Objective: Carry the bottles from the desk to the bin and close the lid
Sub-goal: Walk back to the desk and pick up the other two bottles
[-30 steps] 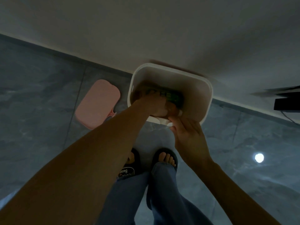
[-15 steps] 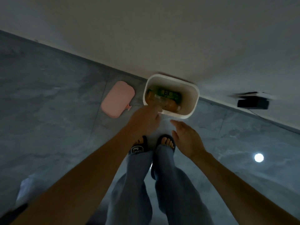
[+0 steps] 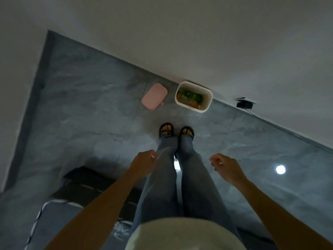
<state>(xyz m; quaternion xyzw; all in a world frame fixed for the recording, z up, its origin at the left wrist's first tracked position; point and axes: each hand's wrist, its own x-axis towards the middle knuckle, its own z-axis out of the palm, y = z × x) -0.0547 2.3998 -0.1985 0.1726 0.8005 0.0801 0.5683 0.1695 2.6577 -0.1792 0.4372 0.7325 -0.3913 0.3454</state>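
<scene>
Head view: the person stands upright, looking down over their legs at a grey tiled floor (image 3: pixel 90 123) in dim light.
Bin (image 3: pixel 207 103): white, rounded-rectangular, open-topped, set on the floor right against the wall (image 3: pixel 198 42), ahead of the feet.
Bottles (image 3: pixel 189 98): lying inside the bin, packed side by side; orange contents and a green label show, with a pale cap toward the near right corner. Count is hard to tell in this light.
Lid (image 3: pixel 154 96): pink, flat on the floor just beside the bin's left side, apart from it, probably left within reach for closing.
Left hand (image 3: pixel 144 162): empty, fingers loosely curled, hanging beside the left thigh.
Right hand (image 3: pixel 226 167): empty, fingers relaxed and slightly parted, well apart from the bin.
Judgement: bottles are in; the lid is not yet on, so closing appears to remain.
</scene>
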